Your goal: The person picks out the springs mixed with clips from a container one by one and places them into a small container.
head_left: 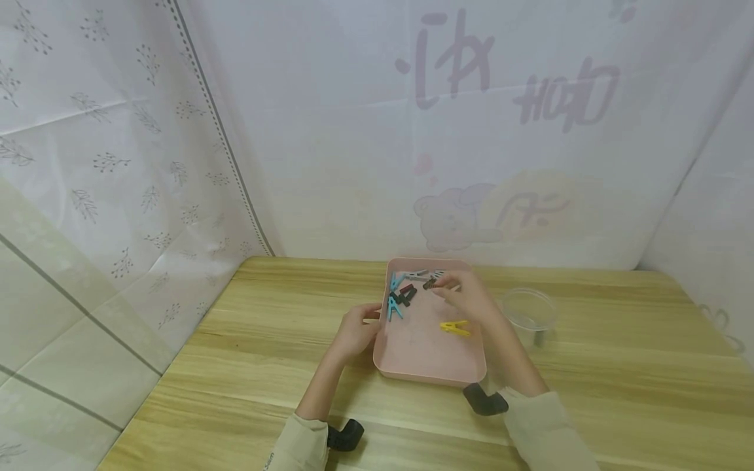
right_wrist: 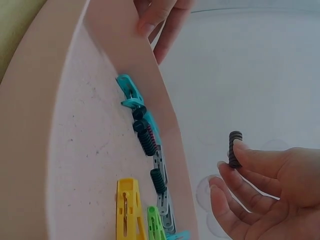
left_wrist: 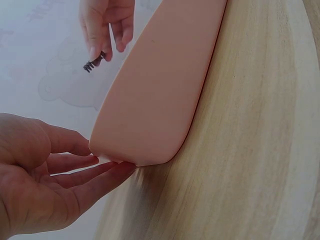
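A pink tray [head_left: 424,356] lies on the wooden table. My left hand [head_left: 357,330] holds its left wall, fingers against the outside in the left wrist view. Between thumb and fingertips my right hand [head_left: 468,296] pinches a small dark ribbed cylinder [right_wrist: 234,150], above the tray's far part. Inside the tray are a yellow clothespin [head_left: 455,328], blue clothespins [head_left: 394,309], grey clothespins [right_wrist: 163,202] and a green clothespin [right_wrist: 155,223]. More dark ribbed cylinders [right_wrist: 146,141] and a dark red piece [head_left: 406,288] lie among them by the wall.
To the tray's right stands a clear round container [head_left: 529,309], with a dark piece [head_left: 538,338] in or beside its lower part. A patterned white cloth [head_left: 330,163] hangs behind the wooden table [head_left: 235,366]. Black mounts [head_left: 347,436] sit at both wrists.
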A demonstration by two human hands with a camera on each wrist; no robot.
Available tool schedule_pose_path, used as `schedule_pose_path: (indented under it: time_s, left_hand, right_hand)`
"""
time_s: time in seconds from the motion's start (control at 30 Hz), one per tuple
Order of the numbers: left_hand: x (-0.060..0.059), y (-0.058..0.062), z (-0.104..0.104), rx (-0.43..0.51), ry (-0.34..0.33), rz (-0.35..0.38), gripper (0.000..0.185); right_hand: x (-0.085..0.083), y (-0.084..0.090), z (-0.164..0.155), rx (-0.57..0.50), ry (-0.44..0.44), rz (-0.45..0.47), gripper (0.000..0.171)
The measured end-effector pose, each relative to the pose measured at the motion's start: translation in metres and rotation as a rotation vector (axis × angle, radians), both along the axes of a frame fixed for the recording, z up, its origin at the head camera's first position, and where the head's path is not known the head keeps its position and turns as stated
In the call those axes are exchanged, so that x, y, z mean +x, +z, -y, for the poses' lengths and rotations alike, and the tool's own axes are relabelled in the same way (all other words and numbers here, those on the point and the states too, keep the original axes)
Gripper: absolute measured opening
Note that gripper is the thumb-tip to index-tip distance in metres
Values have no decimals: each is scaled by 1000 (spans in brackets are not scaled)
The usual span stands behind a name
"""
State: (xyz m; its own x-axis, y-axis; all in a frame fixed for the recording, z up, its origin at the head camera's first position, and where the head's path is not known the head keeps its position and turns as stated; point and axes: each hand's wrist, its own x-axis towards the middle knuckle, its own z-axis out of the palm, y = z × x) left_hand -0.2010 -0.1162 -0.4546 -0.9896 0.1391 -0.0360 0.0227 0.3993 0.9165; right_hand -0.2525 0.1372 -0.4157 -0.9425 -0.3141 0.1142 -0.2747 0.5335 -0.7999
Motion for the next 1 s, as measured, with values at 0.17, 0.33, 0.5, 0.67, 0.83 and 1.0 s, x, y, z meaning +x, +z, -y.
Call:
schedule_pose_path:
  time_s: [0.17, 0.33, 0.5, 0.67, 0.83, 1.0]
  left_hand:
    - [-1, -1, 0, -6, -1, -10, 46]
    - [-2, -3, 1, -14, -2, -8, 46]
    - [-2, -2, 0, -15, 0, -8, 47]
    - [-2, -2, 0, -12, 5, -3, 47]
    - [-1, 0, 0, -8, 3, -4, 47]
    - [-1, 0, 0, -13, 1, -1, 48]
  right_hand:
    - [2, -2, -1, 4, -23, -15, 22]
    - [5, -2, -1, -4, -32, -11, 22]
    - [8, -5, -3, -10, -30, -31, 22]
    - [10, -9, -6, -14, -41, -40, 23]
    - [14, -10, -7, -16, -83, -16, 24]
    - [19, -9, -7, -28, -128, 39, 25]
